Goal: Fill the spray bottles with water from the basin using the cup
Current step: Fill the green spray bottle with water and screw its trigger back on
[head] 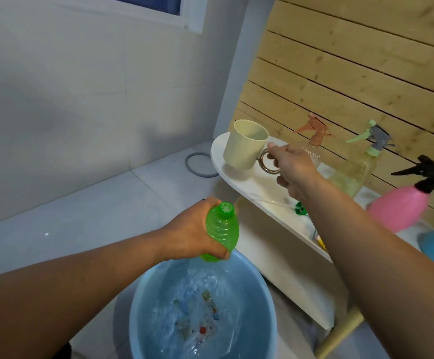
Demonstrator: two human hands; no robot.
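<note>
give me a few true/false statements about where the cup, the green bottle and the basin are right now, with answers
1. The left hand grips the green bottle above the basin. True.
2. The green bottle has its spray head screwed on. False: its neck is open, no sprayer on it.
3. The right hand holds the cup by its ring handle. True.
4. The cup is dipped in the basin. False: it is at the white table.
5. The basin is dry. False: it holds water.

Spray bottles (222,230): four, perhaps five. Cup (245,143): one. Basin (203,307): one.
</note>
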